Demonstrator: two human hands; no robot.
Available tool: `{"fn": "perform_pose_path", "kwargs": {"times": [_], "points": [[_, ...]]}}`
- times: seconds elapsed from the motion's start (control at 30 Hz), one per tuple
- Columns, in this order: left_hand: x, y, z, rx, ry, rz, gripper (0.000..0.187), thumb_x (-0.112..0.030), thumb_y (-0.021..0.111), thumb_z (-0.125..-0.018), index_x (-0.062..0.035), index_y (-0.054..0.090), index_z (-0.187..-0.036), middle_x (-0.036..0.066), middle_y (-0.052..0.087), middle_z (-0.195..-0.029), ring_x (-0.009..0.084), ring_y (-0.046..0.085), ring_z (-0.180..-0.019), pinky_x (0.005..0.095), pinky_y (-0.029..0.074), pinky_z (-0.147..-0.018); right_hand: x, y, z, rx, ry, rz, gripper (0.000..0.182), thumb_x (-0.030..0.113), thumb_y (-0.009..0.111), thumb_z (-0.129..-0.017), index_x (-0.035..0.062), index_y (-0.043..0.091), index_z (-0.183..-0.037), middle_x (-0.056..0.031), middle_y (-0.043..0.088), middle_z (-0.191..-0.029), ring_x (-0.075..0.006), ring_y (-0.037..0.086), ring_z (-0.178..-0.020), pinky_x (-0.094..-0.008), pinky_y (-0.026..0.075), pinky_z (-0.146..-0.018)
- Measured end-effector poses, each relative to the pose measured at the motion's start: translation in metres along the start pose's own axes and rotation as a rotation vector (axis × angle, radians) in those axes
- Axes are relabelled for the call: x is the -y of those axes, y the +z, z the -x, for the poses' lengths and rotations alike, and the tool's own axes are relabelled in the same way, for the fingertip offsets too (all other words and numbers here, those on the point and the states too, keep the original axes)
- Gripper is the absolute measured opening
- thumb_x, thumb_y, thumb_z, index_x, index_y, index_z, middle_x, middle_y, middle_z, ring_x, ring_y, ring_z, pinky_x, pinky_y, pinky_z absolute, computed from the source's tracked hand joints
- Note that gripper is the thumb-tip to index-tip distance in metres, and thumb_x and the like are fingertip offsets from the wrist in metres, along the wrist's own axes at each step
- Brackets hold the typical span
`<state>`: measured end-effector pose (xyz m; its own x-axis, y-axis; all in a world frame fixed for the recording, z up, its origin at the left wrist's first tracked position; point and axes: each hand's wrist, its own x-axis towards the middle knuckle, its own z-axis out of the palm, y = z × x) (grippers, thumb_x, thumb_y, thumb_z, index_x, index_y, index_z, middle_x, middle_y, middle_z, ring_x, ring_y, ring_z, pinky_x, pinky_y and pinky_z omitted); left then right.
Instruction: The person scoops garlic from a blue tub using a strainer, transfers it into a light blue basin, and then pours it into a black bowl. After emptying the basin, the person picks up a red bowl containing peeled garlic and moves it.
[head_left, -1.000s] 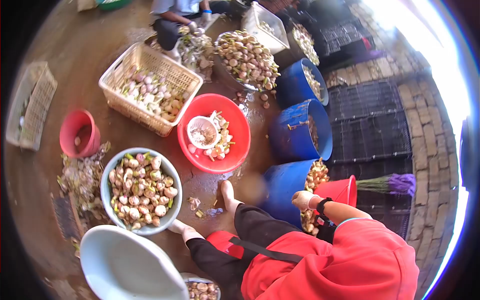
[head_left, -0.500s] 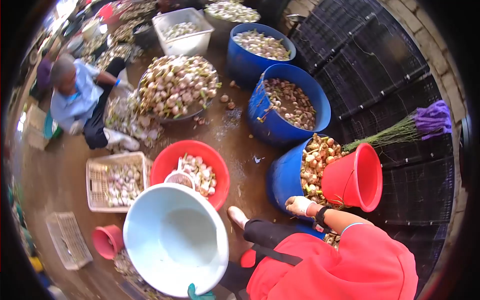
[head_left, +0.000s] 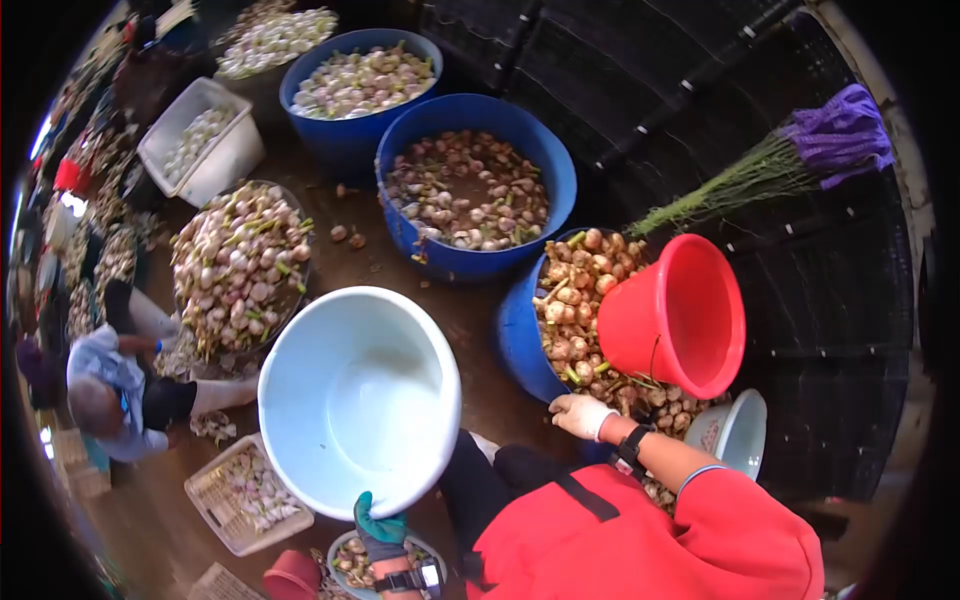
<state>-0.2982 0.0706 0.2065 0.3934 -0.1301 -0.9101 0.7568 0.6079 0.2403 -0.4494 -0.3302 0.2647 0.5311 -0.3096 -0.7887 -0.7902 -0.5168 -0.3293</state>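
Observation:
My left hand, in a green glove, grips the near rim of a big light-blue basin. The basin is tilted so its inside faces me, and it looks bare. In a white glove, my right hand is closed on the rim of a blue tub, its fingertips partly hidden. Brownish garlic bulbs fill that tub. A red bucket lies tipped on the bulbs just beyond my right hand. Beside my right forearm stands a smaller pale basin.
Two more blue tubs, one half full and one fuller, hold garlic. A heaped round container, a white crate and a shallow basket stand left. A person sits there. Purple netting lies right.
The view has turned, and the surroundings have shifted left. The light-blue basin now covers the spot where the red basin showed. More of my left hand shows; my right hand stays on the tub's rim.

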Motion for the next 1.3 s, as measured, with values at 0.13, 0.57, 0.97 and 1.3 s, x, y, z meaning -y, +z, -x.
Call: {"fn": "perform_pose_path", "kwargs": {"times": [0.13, 0.57, 0.97, 1.3], "points": [[-0.021, 0.047, -0.049, -0.078, -0.065, -0.064, 0.043, -0.017, 0.064, -0.076, -0.0073, 0.056, -0.117, 0.009, 0.064, -0.111, 0.0287, 0.063, -0.098, 0.0416, 0.055, -0.081, 0.005, -0.032, -0.008, -0.084, 0.134, -0.077, 0.038, 0.027, 0.059, -0.083, 0.0053, 0.064, -0.113, -0.0155, 0.066, -0.109, -0.031, 0.061, -0.106, -0.0374, 0.047, -0.092], [-0.057, 0.098, -0.108, -0.119, -0.073, -0.197, 0.044, -0.015, 0.063, -0.078, -0.0026, 0.054, -0.12, 0.013, 0.062, -0.115, 0.0313, 0.061, -0.103, 0.0452, 0.053, -0.09, -0.022, -0.026, -0.032, 0.02, 0.273, -0.232, 0.037, 0.028, 0.06, -0.083, 0.0043, 0.063, -0.111, -0.0156, 0.065, -0.111, -0.0305, 0.06, -0.107, -0.0365, 0.047, -0.092], [-0.018, 0.058, 0.043, -0.339, 0.094, 0.002, 0.053, -0.02, 0.064, -0.077, -0.0058, 0.05, -0.127, 0.012, 0.058, -0.119, 0.031, 0.056, -0.11, 0.0455, 0.05, -0.093, -0.027, -0.071, -0.143, 0.031, 0.106, -0.303, 0.034, 0.022, 0.06, -0.084, 0.0016, 0.064, -0.111, -0.0175, 0.067, -0.106, -0.0293, 0.063, -0.1, -0.0348, 0.048, -0.089], [0.041, -0.042, 0.155, -0.523, 0.015, 0.214, 0.047, -0.019, 0.061, -0.078, -0.0078, 0.051, -0.123, 0.008, 0.062, -0.112, 0.0277, 0.064, -0.094, 0.039, 0.056, -0.077, -0.034, -0.049, -0.17, 0.234, 0.204, -0.321, 0.029, 0.013, 0.058, -0.086, 0.0004, 0.06, -0.113, -0.0067, 0.063, -0.088, -0.0132, 0.061, -0.068, -0.0273, 0.052, -0.061]]}}
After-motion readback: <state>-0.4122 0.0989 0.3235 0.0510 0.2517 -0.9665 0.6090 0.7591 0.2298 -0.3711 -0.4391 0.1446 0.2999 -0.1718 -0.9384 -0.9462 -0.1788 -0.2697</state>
